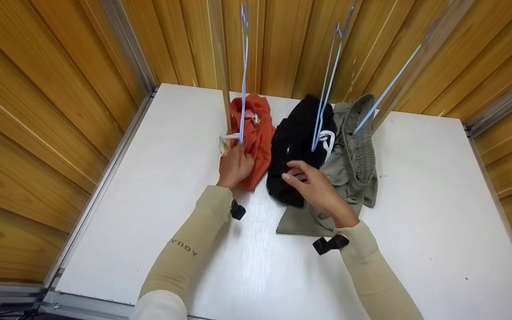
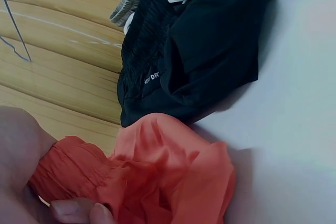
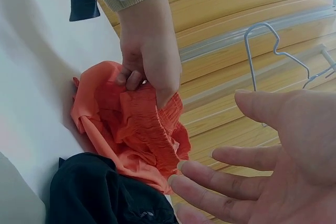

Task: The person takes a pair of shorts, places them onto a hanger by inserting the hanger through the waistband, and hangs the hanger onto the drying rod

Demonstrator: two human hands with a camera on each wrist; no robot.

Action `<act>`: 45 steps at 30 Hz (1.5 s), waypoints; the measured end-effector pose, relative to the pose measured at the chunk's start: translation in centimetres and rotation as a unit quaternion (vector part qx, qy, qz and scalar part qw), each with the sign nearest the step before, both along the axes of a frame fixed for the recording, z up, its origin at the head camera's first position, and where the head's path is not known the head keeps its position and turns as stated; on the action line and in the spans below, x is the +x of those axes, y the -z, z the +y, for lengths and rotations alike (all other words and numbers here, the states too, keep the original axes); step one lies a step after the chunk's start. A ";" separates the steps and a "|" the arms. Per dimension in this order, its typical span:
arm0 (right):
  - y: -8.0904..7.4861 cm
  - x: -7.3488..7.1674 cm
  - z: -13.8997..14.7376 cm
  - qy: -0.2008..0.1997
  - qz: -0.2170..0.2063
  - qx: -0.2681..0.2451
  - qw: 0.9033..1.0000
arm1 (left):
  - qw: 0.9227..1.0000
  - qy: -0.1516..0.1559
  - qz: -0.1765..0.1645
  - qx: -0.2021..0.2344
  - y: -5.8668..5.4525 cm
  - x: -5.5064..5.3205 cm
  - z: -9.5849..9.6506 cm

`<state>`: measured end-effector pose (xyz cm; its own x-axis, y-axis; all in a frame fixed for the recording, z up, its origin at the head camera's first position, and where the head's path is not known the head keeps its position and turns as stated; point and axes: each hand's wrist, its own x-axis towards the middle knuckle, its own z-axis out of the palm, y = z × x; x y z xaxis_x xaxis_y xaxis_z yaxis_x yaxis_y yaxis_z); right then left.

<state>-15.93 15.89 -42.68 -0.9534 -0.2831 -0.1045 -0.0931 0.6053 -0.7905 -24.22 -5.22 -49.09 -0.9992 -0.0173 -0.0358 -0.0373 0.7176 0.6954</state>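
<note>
Orange garment point(image 1: 261, 146) in the left hand point(image 1: 236, 166)

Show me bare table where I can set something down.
Bare table lies left of the orange shorts, right of the gray shorts, and between the sleeves. Crowded: the middle, black shorts between orange and gray, left hand gripping orange.

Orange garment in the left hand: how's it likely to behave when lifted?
The orange garment will probably flop and sag: it lies in soft, loose folds. Its waistband may stretch where the left hand grips it, as the gathers look elastic. It's likely light for its size, since the fabric looks thin.
</note>
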 end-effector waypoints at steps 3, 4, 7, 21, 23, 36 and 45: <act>-0.1 -0.1 0.0 -0.002 0.000 0.002 1.000 | 0.999 0.011 0.013 -0.039 -0.3 0.4 0.2; -0.1 -0.1 0.0 -0.002 0.000 0.002 1.000 | 0.998 0.014 0.018 -0.051 -0.4 0.5 0.3; -0.1 -0.2 -0.1 -0.003 0.002 0.003 1.000 | 0.996 0.021 0.025 -0.079 -0.7 1.1 0.4; -0.3 -0.4 -0.1 -0.022 0.024 0.002 0.999 | 0.971 0.050 0.188 -0.141 -1.3 3.9 0.9; -0.3 -0.4 -0.2 -0.024 0.032 0.002 0.999 | 0.973 0.061 0.170 -0.144 -1.6 4.2 1.0; -0.3 -0.4 -0.6 -0.031 0.062 -0.016 0.997 | 0.960 0.092 0.164 -0.207 -3.1 6.4 1.8; 0.0 -0.3 -0.7 -0.061 0.096 -0.030 0.993 | 0.951 0.143 0.167 -0.216 -4.3 8.1 1.8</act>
<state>-16.26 15.19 -42.66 -0.9124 -0.3977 0.0970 -0.3155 0.5321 -0.7857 -16.07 -3.41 -44.79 -0.9197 0.3165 0.2323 0.3739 0.8866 0.2724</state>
